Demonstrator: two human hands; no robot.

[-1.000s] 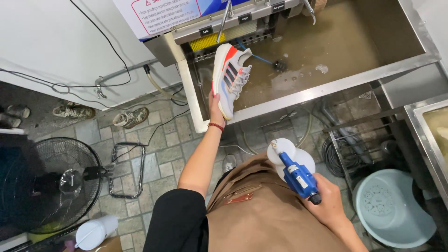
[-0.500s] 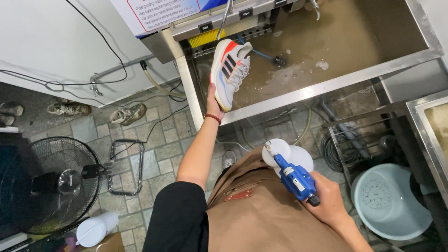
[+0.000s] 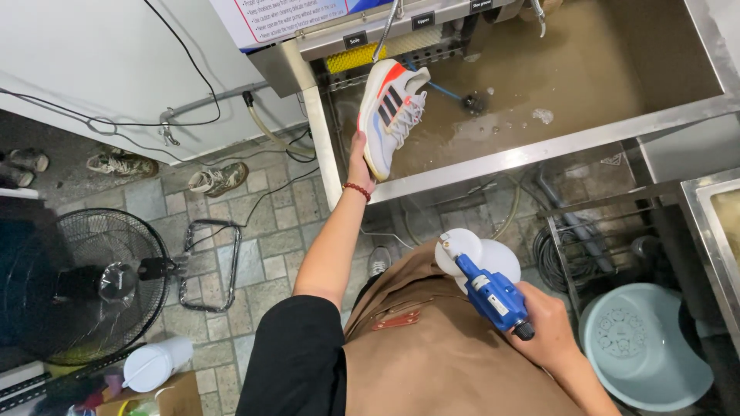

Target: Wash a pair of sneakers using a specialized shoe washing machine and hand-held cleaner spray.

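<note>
Left hand (image 3: 359, 158) grips mesh sneaker (image 3: 391, 113); right hand (image 3: 546, 333) holds blue, seemingly plastic sprayer (image 3: 493, 295).

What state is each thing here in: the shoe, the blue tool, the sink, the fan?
Sneaker: held up by the heel in the left hand, over the sink.
Blue spray tool: gripped in the right hand, near the apron.
Sink: holds murky brown water.
Floor fan: lying tilted on the tiles.

A shoe-cleaning workshop: a steel wash sink (image 3: 539, 150) of murky water, a yellow brush machine (image 3: 362, 54), worn shoes (image 3: 220, 179) on the tiled floor.
</note>
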